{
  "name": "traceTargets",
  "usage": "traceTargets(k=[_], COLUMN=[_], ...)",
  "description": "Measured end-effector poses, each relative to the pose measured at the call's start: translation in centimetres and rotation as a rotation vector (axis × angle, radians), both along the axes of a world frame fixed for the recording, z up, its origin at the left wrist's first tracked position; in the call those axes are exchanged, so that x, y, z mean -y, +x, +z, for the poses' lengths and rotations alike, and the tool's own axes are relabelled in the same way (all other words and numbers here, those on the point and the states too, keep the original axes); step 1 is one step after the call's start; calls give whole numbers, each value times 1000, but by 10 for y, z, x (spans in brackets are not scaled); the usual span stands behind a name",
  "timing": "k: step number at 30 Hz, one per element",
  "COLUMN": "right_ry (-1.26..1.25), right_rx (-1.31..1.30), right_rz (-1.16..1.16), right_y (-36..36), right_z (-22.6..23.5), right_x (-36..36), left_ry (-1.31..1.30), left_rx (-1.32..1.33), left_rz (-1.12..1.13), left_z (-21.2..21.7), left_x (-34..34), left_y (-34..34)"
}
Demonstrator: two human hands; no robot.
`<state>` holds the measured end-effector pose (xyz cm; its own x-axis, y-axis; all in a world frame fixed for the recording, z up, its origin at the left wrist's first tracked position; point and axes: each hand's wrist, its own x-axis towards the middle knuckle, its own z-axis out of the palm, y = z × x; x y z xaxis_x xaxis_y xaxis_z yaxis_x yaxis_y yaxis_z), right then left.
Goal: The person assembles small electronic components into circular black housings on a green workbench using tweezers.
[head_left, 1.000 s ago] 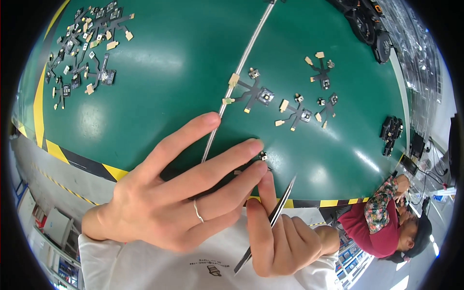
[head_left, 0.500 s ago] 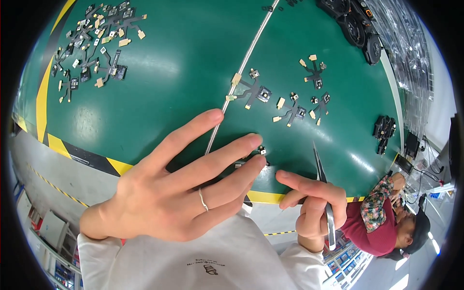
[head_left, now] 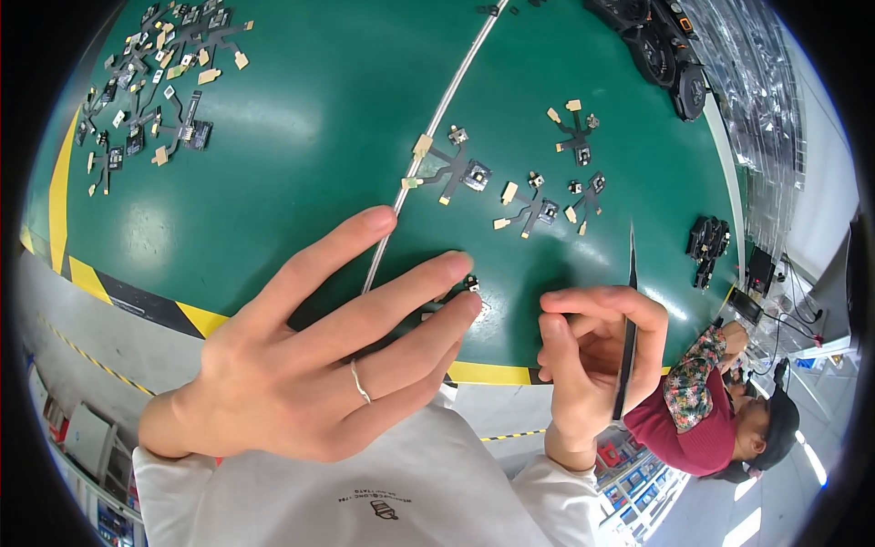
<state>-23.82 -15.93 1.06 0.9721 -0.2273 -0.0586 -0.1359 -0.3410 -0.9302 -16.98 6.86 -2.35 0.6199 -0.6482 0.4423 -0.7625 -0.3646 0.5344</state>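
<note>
My left hand (head_left: pixel 314 360), with a ring on one finger, lies palm down over the near edge of the green work surface. Its fingers are spread. One fingertip rests by a thin metal rod (head_left: pixel 448 94); two others reach beside a small black electronic part (head_left: pixel 471 283), the rest of it hidden beneath the hand. To the right, my right hand (head_left: pixel 592 351) is closed around slim dark tweezers (head_left: pixel 632 273), tips pointing up and away, nothing visible at them. Beyond my hands lie several flex circuits: one by the rod (head_left: pixel 465 173), others (head_left: pixel 533 208), (head_left: pixel 576 137) farther right.
A heap of flex circuits (head_left: pixel 187 41) covers the far left of the green surface (head_left: pixel 273 118). Black round-bodied devices (head_left: pixel 661 59) stand far right, with a dark assembly (head_left: pixel 707 246) nearer. Yellow-black tape (head_left: pixel 497 373) marks the near edge. A person (head_left: pixel 702 419) sits at the right.
My right hand has shifted right and turned, bringing the tweezers more upright. My left hand keeps its spread pose over the part. The whole view has slid slightly.
</note>
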Motion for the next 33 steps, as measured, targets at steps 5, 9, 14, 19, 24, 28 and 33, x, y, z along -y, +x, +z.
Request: traceTargets(k=[5,9,14,19,24,28,33], right_ry=[-159,-161,-95,-14,-19,-205,-341], right_rx=[33,26,196,251,150,223,183], right_rz=[77,59,8,134,151,288,353], right_y=[5,4,-8,-9,-13,-6,0], right_z=[-2,-2,-4,0,-1,11,23], right_x=[2,3,25,47,70,78,81], left_ry=[15,-4,-18,9,13,19,34], left_rx=[0,-17,-13,1,-25,-29,-13], left_rz=[-16,4,5,12,-3,-6,-7], left_z=[2,0,1,4,6,6,5], left_x=[-1,2,2,2,2,4,4], left_y=[1,0,0,0,1,1,0])
